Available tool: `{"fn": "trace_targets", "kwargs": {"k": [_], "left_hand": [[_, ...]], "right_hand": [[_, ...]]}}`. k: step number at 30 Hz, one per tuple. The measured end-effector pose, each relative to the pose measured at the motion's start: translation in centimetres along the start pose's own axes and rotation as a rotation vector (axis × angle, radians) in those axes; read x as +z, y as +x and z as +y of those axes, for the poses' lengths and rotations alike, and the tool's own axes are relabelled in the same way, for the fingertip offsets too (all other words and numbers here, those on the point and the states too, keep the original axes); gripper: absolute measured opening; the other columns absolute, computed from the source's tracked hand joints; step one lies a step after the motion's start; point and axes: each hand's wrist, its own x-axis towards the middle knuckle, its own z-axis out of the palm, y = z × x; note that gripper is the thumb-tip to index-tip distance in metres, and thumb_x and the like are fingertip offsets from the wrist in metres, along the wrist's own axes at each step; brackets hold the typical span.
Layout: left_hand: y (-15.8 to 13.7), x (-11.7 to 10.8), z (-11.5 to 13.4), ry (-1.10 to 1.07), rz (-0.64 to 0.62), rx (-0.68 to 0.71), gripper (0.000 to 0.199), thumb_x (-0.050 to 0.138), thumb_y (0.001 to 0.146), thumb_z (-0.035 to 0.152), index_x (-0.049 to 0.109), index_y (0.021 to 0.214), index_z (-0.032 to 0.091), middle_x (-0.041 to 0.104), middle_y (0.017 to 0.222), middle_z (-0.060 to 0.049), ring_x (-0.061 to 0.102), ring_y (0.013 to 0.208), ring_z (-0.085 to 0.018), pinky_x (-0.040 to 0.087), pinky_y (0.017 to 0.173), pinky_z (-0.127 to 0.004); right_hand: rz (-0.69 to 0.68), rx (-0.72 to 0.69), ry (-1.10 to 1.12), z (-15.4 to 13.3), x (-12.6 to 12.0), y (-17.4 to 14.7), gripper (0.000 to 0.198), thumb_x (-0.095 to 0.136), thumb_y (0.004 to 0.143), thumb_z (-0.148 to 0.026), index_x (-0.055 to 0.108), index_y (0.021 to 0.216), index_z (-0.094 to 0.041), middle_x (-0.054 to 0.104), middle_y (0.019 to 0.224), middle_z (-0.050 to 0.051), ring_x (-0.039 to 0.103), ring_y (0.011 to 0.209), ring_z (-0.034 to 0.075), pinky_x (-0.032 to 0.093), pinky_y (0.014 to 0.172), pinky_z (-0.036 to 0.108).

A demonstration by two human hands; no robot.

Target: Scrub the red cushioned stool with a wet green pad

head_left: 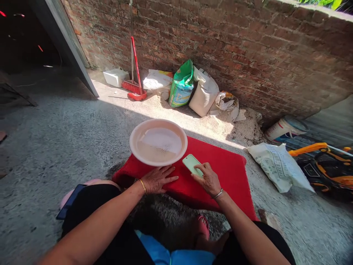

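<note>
A pale pink basin (182,141) with cloudy-looking liquid inside and small dark specks stands on a red cloth-covered surface (220,158). My left hand (158,180) lies flat on the red cloth just in front of the basin, fingers spread, with nothing held. To the right of the basin is a mint-green phone (191,162), its smooth side facing up. My right hand (208,178) has its thumb and bent index finger at the near end of the phone, gripping it there; the other fingers are curled and partly hidden.
Against the brick wall stand a red broom and dustpan (138,95), a white box (116,77), a green sack (182,86) and a white sack (204,95). A bucket (286,129), another sack (278,165) and an orange-black toy vehicle (328,169) are at right.
</note>
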Motion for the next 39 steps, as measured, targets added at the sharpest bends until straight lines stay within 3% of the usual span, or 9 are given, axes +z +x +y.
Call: {"fn": "trace_targets", "kwargs": {"k": [3, 6, 12, 17, 21, 25, 29, 36, 39], "left_hand": [[0.0, -0.3, 0.1, 0.006, 0.008, 0.005, 0.082, 0.066, 0.073, 0.054, 0.033, 0.144, 0.031, 0.033, 0.15, -0.015, 0.025, 0.138, -0.035, 0.019, 0.109, -0.049], [0.0, -0.4, 0.2, 0.012, 0.018, 0.006, 0.082, 0.067, 0.072, 0.053, 0.033, 0.143, 0.031, 0.033, 0.149, -0.014, 0.025, 0.138, -0.035, 0.018, 0.109, -0.049], [0.0, -0.2, 0.2, -0.006, -0.002, -0.003, 0.081, 0.066, 0.073, 0.052, 0.032, 0.144, 0.03, 0.028, 0.152, -0.013, 0.025, 0.138, -0.034, 0.019, 0.109, -0.049], [-0.1, 0.1, 0.0, -0.013, 0.003, -0.001, 0.082, 0.066, 0.073, 0.052, 0.031, 0.144, 0.03, 0.026, 0.153, -0.014, 0.025, 0.139, -0.034, 0.02, 0.109, -0.048], [-0.2, 0.6, -0.3, -0.014, 0.019, 0.017, 0.087, 0.068, 0.071, 0.052, 0.027, 0.146, 0.03, 0.026, 0.153, -0.015, 0.024, 0.14, -0.034, 0.02, 0.109, -0.049], [-0.2, 1.0, -0.6, -0.015, 0.046, 0.027, 0.087, 0.066, 0.072, 0.052, 0.026, 0.146, 0.031, 0.027, 0.153, -0.013, 0.024, 0.14, -0.033, 0.02, 0.109, -0.049], [-0.1, 1.1, -0.7, -0.011, 0.024, 0.02, 0.083, 0.065, 0.073, 0.052, 0.028, 0.145, 0.032, 0.027, 0.153, -0.012, 0.027, 0.138, -0.032, 0.021, 0.109, -0.048], [0.0, 1.1, -0.8, 0.022, 0.015, 0.012, 0.085, 0.066, 0.071, 0.055, 0.029, 0.145, 0.034, 0.027, 0.153, -0.01, 0.025, 0.139, -0.032, 0.021, 0.11, -0.047], [0.0, 1.0, -0.9, 0.039, 0.025, 0.01, 0.085, 0.067, 0.07, 0.056, 0.031, 0.144, 0.034, 0.028, 0.153, -0.01, 0.024, 0.14, -0.032, 0.021, 0.11, -0.047]], "right_hand": [[-0.035, -0.17, -0.008, -1.2, 0.9, 0.4, 0.033, 0.056, 0.084, -0.045, 0.062, 0.11, -0.025, 0.053, 0.101, 0.006, 0.054, 0.087, 0.016, 0.044, 0.076, 0.027], [-0.031, -0.217, -0.06, -1.7, 2.0, 0.6, 0.033, 0.057, 0.084, -0.042, 0.062, 0.112, -0.025, 0.052, 0.106, 0.008, 0.054, 0.092, 0.018, 0.043, 0.08, 0.028], [0.022, 0.112, -0.211, 0.4, 1.3, 0.4, 0.033, 0.057, 0.083, -0.045, 0.062, 0.109, -0.026, 0.051, 0.096, 0.005, 0.053, 0.078, 0.016, 0.036, 0.059, 0.022], [0.048, 0.387, -0.119, -0.4, 0.7, 0.5, 0.032, 0.056, 0.083, -0.049, 0.062, 0.107, -0.028, 0.049, 0.091, 0.002, 0.053, 0.072, 0.014, 0.029, 0.053, 0.021], [0.081, 0.427, -0.06, -4.1, 3.1, 0.8, 0.032, 0.056, 0.083, -0.05, 0.062, 0.105, -0.027, 0.05, 0.089, 0.002, 0.054, 0.068, 0.013, 0.031, 0.053, 0.022], [0.122, 0.347, -0.16, -5.9, 4.9, 1.0, 0.032, 0.057, 0.083, -0.047, 0.06, 0.107, -0.027, 0.05, 0.094, 0.004, 0.055, 0.075, 0.016, 0.034, 0.055, 0.022], [0.08, 0.413, -0.226, -2.5, 3.0, 0.0, 0.035, 0.056, 0.083, -0.048, 0.059, 0.112, -0.029, 0.049, 0.097, 0.004, 0.056, 0.08, 0.016, 0.038, 0.06, 0.023], [0.072, 0.896, -0.287, 9.4, -4.8, -6.5, 0.043, 0.049, 0.084, -0.053, 0.059, 0.115, -0.026, 0.052, 0.104, 0.01, 0.059, 0.091, 0.024, 0.045, 0.07, 0.034], [0.145, 1.038, -0.259, 11.0, -6.8, -9.9, 0.046, 0.051, 0.083, -0.054, 0.06, 0.114, -0.022, 0.054, 0.099, 0.012, 0.058, 0.096, 0.028, 0.045, 0.073, 0.038]]}}
